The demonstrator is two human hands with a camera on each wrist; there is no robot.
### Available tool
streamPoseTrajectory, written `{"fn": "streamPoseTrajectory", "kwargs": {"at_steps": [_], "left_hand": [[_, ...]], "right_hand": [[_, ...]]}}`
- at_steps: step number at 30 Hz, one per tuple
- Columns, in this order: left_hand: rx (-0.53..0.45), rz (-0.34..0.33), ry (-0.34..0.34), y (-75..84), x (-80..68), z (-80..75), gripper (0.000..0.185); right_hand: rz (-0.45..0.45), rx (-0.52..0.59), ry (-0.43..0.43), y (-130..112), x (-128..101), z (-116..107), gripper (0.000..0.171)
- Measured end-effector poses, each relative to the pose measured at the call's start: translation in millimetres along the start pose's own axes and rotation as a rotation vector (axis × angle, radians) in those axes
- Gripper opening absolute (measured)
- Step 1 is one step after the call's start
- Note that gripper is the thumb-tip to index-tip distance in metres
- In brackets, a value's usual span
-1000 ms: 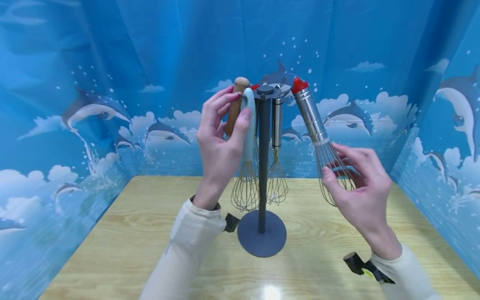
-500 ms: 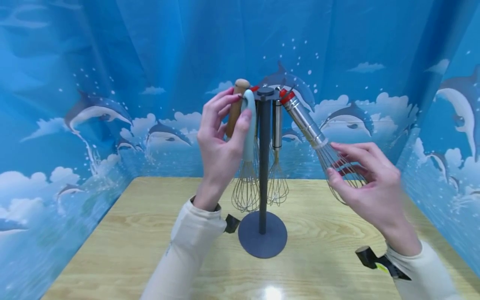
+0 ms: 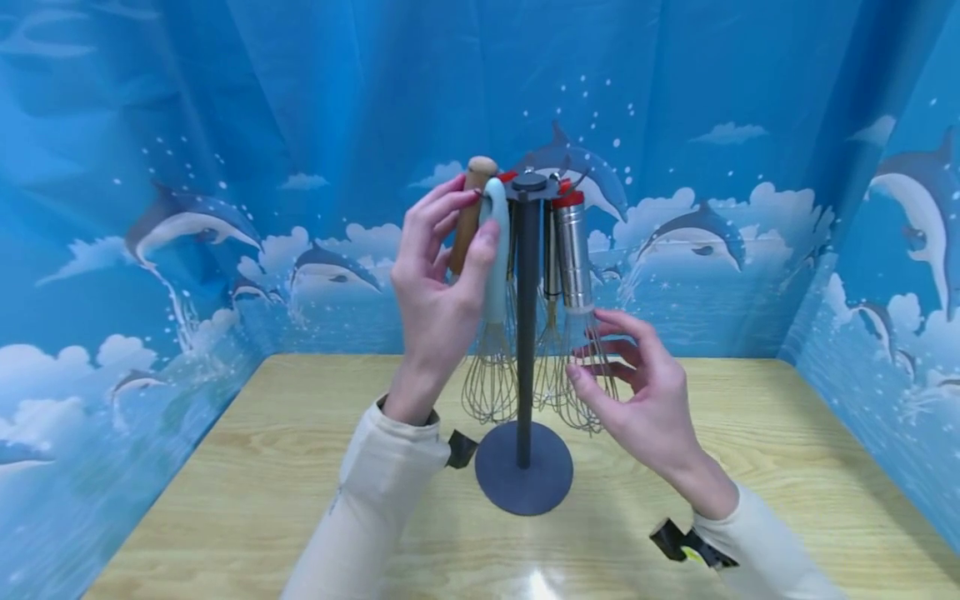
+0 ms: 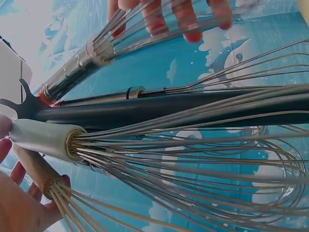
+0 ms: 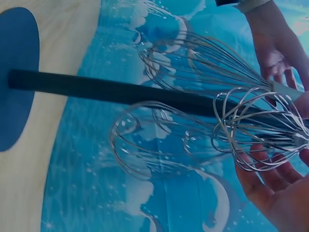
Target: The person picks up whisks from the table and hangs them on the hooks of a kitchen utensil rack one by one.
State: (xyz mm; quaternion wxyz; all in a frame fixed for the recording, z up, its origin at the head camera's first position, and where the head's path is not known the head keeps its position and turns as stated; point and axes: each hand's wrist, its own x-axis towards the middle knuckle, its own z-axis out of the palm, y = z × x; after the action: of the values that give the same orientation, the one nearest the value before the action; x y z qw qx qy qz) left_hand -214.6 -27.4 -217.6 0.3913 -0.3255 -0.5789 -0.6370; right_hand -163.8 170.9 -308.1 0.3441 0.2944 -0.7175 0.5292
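Note:
A dark stand (image 3: pixel 527 350) with a hooked top holds several whisks. My left hand (image 3: pixel 438 304) holds the upper part of the light-blue-handled whisk (image 3: pixel 497 267), thumb against its handle. Its fingers lie around the wooden-handled whisk (image 3: pixel 480 171) just behind. On the stand's right side, a steel whisk (image 3: pixel 575 262) with a red end hangs at a hook, slightly tilted. My right hand (image 3: pixel 648 400) has thumb and fingers about its wires. In the left wrist view the light-blue handle (image 4: pixel 46 137) and wooden handle (image 4: pixel 36 166) lie close together.
Behind the post hangs another steel-handled whisk (image 3: pixel 552 258); a red tip (image 3: pixel 507 177) shows beside the light-blue handle. The stand's round base (image 3: pixel 523 496) sits on a wood-grain table (image 3: pixel 300 467). Blue dolphin-print curtains (image 3: pixel 360 100) enclose the back and sides.
My right hand has moved left toward the stand with the red-ended whisk, which has swung from a strong tilt to nearly upright, its red end at a hook. My left hand has barely moved.

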Motion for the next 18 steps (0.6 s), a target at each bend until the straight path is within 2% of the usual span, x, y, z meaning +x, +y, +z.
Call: {"fn": "streamPoseTrajectory", "kwargs": {"at_steps": [8,18], "left_hand": [[0.037,-0.038,-0.033,-2.3,-10.8,-13.1,0.039],[0.125,-0.08,-0.038,-12.9,-39.0,-47.5,0.037]], "right_hand": [[-0.006,-0.044,0.023,7.7,-6.5,10.5,0.069],[0.008,-0.056,0.027,12.8,-13.5,8.6,0.07]]}}
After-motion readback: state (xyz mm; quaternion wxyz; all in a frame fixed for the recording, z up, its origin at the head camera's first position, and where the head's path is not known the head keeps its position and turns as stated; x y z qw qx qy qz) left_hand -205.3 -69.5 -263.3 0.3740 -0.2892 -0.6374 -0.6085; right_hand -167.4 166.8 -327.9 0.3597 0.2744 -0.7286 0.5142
